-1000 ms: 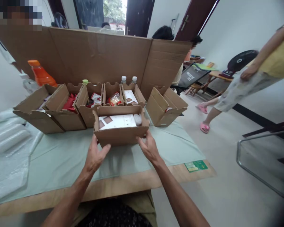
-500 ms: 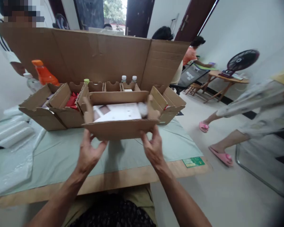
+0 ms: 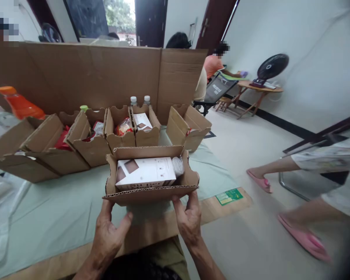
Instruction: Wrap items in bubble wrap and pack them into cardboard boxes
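Note:
I hold an open cardboard box (image 3: 151, 194) above the near table edge, lifted toward me. My left hand (image 3: 109, 233) grips its lower left corner, fingers curled under and thumb up. At the lower right corner, my right hand (image 3: 189, 219) clasps the box the same way. Inside lie a white carton with brown squares (image 3: 146, 173) and a small clear bottle (image 3: 178, 165) on its side.
A row of open cardboard boxes (image 3: 90, 144) with packets stands behind on the pale green mat (image 3: 61, 206), backed by a tall cardboard sheet (image 3: 90, 74). An orange bottle (image 3: 19, 105) leans at left. A person in pink slippers (image 3: 305, 237) walks past on the right; a fan (image 3: 272, 66) stands beyond.
The box went from resting on the mat to lifted and drawn toward me in both hands. The walking person moved from far right toward the near right.

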A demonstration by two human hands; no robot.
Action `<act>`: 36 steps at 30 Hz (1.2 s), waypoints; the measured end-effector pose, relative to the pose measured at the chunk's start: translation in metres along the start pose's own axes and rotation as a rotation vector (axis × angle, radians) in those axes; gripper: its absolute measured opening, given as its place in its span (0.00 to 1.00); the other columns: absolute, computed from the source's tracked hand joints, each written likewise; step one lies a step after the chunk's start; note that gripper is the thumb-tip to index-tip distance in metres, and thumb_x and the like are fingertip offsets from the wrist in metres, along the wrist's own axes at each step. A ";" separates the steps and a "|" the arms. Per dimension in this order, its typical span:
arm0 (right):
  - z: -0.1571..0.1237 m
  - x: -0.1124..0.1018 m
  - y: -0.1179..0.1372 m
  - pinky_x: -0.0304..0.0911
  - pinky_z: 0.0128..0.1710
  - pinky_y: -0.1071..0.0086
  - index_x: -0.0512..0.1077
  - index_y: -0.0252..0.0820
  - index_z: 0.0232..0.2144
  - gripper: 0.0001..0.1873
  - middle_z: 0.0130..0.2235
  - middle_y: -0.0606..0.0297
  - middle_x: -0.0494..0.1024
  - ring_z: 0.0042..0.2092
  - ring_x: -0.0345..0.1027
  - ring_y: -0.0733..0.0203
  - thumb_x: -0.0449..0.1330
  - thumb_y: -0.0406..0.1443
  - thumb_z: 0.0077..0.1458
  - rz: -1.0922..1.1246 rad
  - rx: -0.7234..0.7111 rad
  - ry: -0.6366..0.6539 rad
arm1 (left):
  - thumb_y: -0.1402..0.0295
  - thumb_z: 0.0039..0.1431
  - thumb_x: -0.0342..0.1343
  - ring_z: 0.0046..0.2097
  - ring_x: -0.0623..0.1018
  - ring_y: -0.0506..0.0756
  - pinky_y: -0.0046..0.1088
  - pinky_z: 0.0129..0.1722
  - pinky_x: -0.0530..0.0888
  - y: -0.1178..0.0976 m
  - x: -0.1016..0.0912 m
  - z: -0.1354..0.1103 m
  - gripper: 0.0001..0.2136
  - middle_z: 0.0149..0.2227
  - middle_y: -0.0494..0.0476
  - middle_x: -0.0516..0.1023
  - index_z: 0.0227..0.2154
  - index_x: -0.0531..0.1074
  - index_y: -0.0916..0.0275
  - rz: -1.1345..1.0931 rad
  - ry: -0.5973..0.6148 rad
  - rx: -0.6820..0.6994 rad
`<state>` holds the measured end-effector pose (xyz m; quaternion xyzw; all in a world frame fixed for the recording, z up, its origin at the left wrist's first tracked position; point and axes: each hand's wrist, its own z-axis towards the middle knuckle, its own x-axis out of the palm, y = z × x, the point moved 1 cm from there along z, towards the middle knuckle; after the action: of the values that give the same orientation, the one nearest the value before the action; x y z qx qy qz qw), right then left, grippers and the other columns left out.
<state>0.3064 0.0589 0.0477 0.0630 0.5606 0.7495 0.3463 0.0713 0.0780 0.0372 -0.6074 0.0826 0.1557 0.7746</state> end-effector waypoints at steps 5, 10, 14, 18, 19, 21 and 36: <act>-0.004 -0.019 -0.025 0.73 0.51 0.57 0.69 0.43 0.60 0.26 0.54 0.51 0.79 0.55 0.75 0.46 0.58 0.46 0.64 -0.071 0.013 -0.074 | 0.61 0.61 0.61 0.60 0.76 0.67 0.46 0.58 0.76 0.016 0.028 -0.008 0.28 0.56 0.64 0.77 0.63 0.65 0.57 -0.006 0.092 -0.012; -0.029 -0.027 -0.051 0.69 0.57 0.53 0.66 0.44 0.64 0.31 0.56 0.50 0.78 0.59 0.72 0.43 0.61 0.48 0.63 -0.064 0.097 -0.147 | 0.59 0.62 0.59 0.59 0.77 0.66 0.45 0.56 0.76 0.014 0.042 -0.008 0.26 0.55 0.65 0.77 0.62 0.66 0.58 0.015 0.108 0.002; -0.036 -0.038 -0.062 0.65 0.61 0.49 0.64 0.42 0.66 0.35 0.58 0.48 0.77 0.60 0.71 0.42 0.64 0.48 0.60 -0.023 0.140 -0.232 | 0.60 0.59 0.60 0.57 0.77 0.65 0.44 0.57 0.75 -0.006 0.076 0.044 0.26 0.55 0.65 0.78 0.59 0.68 0.61 -0.034 0.172 0.128; -0.032 -0.059 -0.071 0.71 0.54 0.49 0.64 0.44 0.66 0.36 0.57 0.48 0.77 0.53 0.75 0.44 0.64 0.49 0.60 -0.025 0.150 -0.213 | 0.61 0.55 0.60 0.56 0.78 0.64 0.46 0.59 0.74 -0.009 0.115 0.106 0.29 0.55 0.65 0.79 0.60 0.67 0.63 -0.153 0.323 0.168; -0.029 -0.066 -0.074 0.72 0.52 0.49 0.64 0.44 0.66 0.36 0.58 0.48 0.76 0.51 0.76 0.45 0.64 0.49 0.60 -0.047 0.154 -0.192 | 0.61 0.56 0.60 0.56 0.78 0.64 0.47 0.59 0.73 -0.005 0.122 0.111 0.30 0.56 0.65 0.79 0.61 0.66 0.62 -0.174 0.338 0.150; -0.019 -0.079 -0.083 0.73 0.51 0.48 0.64 0.47 0.66 0.38 0.61 0.48 0.74 0.50 0.76 0.46 0.65 0.50 0.58 -0.084 0.185 -0.146 | 0.61 0.58 0.59 0.60 0.76 0.65 0.48 0.60 0.73 0.009 0.131 0.106 0.33 0.60 0.67 0.75 0.66 0.60 0.61 -0.199 0.325 0.105; 0.093 -0.092 -0.120 0.75 0.50 0.48 0.75 0.49 0.53 0.32 0.50 0.55 0.83 0.50 0.78 0.40 0.69 0.55 0.49 0.246 0.230 0.347 | 0.59 0.64 0.56 0.77 0.45 0.71 0.59 0.71 0.58 0.023 0.182 0.022 0.41 0.77 0.68 0.41 0.75 0.43 0.57 -0.075 0.352 0.177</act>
<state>0.4747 0.0946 0.0024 0.0402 0.6816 0.7167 0.1415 0.2326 0.1293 -0.0361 -0.5574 0.2075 0.0104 0.8038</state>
